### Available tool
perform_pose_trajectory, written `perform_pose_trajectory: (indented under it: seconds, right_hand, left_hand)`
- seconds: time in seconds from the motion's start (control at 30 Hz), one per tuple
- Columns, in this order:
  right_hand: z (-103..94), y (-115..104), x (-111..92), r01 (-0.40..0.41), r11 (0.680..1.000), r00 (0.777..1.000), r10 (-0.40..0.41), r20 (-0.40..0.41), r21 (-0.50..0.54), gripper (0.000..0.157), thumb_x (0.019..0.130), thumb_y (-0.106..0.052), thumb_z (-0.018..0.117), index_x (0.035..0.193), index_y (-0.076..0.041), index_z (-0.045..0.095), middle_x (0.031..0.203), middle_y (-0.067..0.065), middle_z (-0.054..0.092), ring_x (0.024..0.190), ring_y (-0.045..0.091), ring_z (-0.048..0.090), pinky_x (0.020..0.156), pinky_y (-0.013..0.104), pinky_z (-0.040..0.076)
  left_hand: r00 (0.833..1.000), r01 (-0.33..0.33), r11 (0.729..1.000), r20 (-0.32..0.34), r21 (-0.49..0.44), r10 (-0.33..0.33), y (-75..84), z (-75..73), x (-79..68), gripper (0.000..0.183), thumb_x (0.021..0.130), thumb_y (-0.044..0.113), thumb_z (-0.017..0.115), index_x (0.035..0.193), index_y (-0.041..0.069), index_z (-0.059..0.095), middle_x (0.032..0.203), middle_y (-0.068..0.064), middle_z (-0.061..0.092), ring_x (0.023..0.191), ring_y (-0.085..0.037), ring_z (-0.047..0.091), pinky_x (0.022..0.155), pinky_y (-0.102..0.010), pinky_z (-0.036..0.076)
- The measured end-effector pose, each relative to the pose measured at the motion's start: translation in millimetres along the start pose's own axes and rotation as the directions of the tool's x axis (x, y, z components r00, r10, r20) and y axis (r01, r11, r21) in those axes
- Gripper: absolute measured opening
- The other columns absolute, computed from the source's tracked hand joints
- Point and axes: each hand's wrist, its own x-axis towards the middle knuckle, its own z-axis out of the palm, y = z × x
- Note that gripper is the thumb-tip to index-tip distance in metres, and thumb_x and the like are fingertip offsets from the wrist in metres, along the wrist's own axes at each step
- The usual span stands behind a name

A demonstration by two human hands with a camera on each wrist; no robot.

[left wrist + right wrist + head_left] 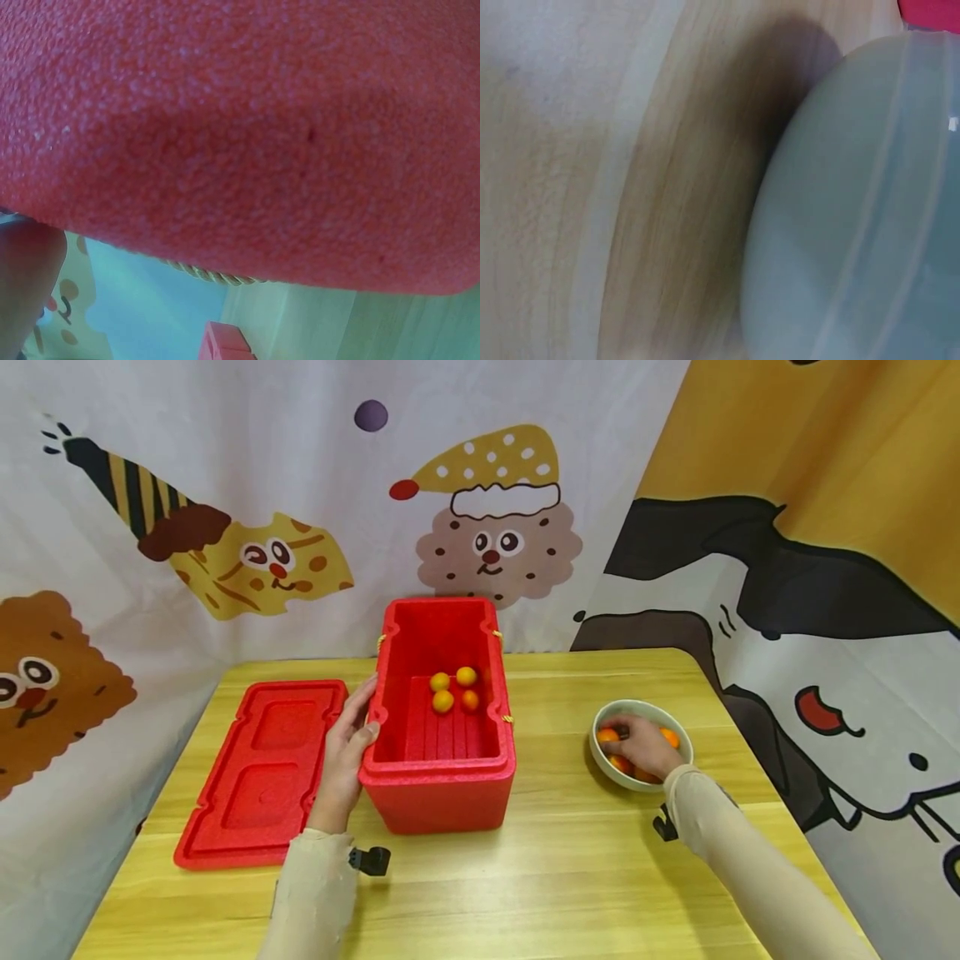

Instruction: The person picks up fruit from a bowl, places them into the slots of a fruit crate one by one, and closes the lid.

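Note:
A deep red foam box (pixel 442 797) stands lidless in the middle of the table, with several small orange fruits (pixel 442 702) on its floor. My left hand (pixel 347 756) rests along the box's left side, fingers extended and thumb at the rim. In the left wrist view, the foam wall (pixel 285 172) fills most of the picture. On the right, my right hand (pixel 643 745) reaches into a pale round bowl (pixel 626 782) of similar fruits. Its thumb and fingers close around one small orange fruit (pixel 606 736). The right wrist view shows just the bowl's outer wall (pixel 817 225).
The red foam lid (pixel 258 793) lies flat on the wooden table (pixel 525 893), left of the box. Short yellow cords (pixel 498 634) show at the box's rim. Behind the table hangs a printed curtain (pixel 300 460) with cartoon figures.

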Motion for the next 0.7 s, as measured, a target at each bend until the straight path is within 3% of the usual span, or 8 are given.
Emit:
perform_pose_trajectory:
  seconds: [0.33,0.47,0.7]
  right_hand:
    - [-16.1,-11,-5,0.032,0.998,0.998,-0.028,-0.062,0.062,0.040,0.090,-0.024,0.073,0.124,-0.005,0.063,0.124,0.016,0.060,0.113,0.036,0.057,0.094,0.049,0.046]
    - [-27.1,-23,-8,0.039,0.995,0.996,-0.031,-0.089,0.094,0.044,0.092,-0.022,0.070,0.129,-0.001,0.059,0.128,0.018,0.056,0.119,0.039,0.052,0.099,0.053,0.042]
    - [-45.0,-38,-4,0.049,0.986,0.983,-0.019,-0.184,0.159,0.050,0.090,-0.030,0.072,0.131,-0.005,0.059,0.125,0.015,0.058,0.117,0.033,0.054,0.100,0.050,0.043]
  left_hand:
    - [1.000,-0.001,1.000,-0.004,0.013,0.001,-1.0,-1.1,-0.7,0.059,0.092,-0.004,0.042,0.150,0.004,0.039,0.153,-0.005,0.034,0.138,-0.025,0.031,0.097,-0.031,0.047]
    - [1.000,0.009,1.000,-0.007,0.013,-0.008,0.1,-0.6,-0.9,0.059,0.092,-0.004,0.042,0.150,0.005,0.039,0.153,-0.005,0.034,0.137,-0.025,0.031,0.096,-0.031,0.047]
    - [1.000,0.005,1.000,-0.001,0.012,-0.005,0.4,-0.6,-0.4,0.058,0.093,-0.004,0.043,0.150,0.004,0.038,0.154,-0.006,0.034,0.137,-0.025,0.031,0.097,-0.030,0.047]
